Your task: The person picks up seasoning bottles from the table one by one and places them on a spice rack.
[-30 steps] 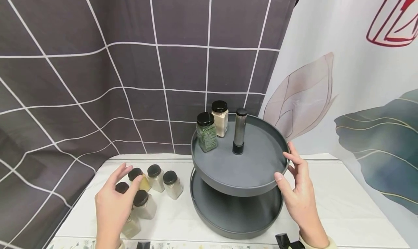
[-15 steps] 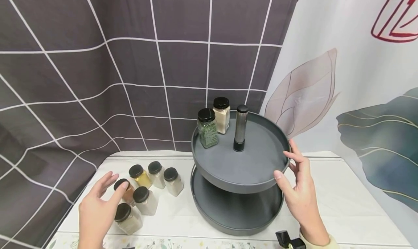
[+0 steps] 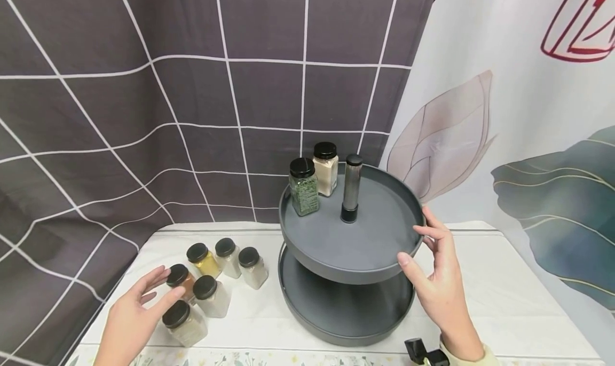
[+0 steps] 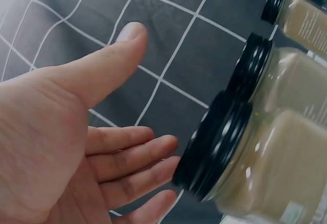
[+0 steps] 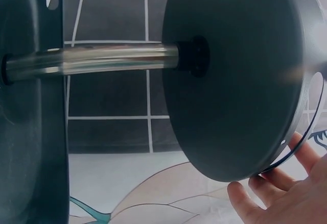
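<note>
Left fingers point(image 3: 167, 301), head: wide, beside the brown jar point(image 3: 186, 284) on the surface point(image 3: 509, 296).
Right fingers point(image 3: 414, 271), head: spread against the upper tray point(image 3: 379, 248).
Black lid point(image 4: 217, 150), left wrist: near the left fingers.
Upper tray, right wrist: right fingers at its rim.

Grey round two-tier tray point(image 3: 379, 232): looked matt, smooth to me.
Silver cylindrical metal post point(image 5: 120, 59): was glossy.
Black round plastic jar lids point(image 4: 217, 147): shone.

The white table point(image 3: 509, 294) carries six jars point(image 3: 214, 301) — and a two-tier tray point(image 3: 372, 243).
</note>
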Demonstrator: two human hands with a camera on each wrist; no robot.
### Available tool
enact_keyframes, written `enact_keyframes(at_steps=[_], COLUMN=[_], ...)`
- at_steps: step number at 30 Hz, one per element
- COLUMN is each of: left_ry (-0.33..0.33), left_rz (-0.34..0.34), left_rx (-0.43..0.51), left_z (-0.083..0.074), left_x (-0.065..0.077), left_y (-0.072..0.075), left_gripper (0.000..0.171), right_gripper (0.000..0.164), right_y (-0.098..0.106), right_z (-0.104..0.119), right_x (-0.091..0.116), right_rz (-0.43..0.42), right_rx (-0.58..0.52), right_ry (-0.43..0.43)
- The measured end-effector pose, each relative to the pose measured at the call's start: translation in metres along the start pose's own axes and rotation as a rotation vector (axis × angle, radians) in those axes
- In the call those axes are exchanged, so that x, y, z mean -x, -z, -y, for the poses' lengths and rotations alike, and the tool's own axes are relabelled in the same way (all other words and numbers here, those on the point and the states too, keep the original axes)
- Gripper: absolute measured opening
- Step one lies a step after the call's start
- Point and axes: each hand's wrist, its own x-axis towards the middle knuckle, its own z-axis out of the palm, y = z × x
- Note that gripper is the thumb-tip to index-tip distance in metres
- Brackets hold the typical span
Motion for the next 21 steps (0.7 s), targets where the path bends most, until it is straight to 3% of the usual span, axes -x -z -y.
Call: enact_keyframes(at_steps=[11,16,21], left_ry=[0.001,0.03,0.063], left_rz=[0.07,0.209,0.332], left_rx=[-0.033,-0.061,-0.065], left_z=[0.011,0.017,0.024], left_x=[0.006,0.005,0.003], left_y=[0.006,0.007,0.004], left_gripper=[0.051,0.057,0.066], right_gripper=[0.05,0.05,0.048], right_y=[-0.002,-0.001,-0.002], right_z=[-0.001,0.0,0.019], right_x=[0.0,-0.001,-0.003], right_rz=[-0.008,-0.001,-0.004], right_rx=[0.0,0.001,-0.013], right_ry=[0.037,0.024,0.009])
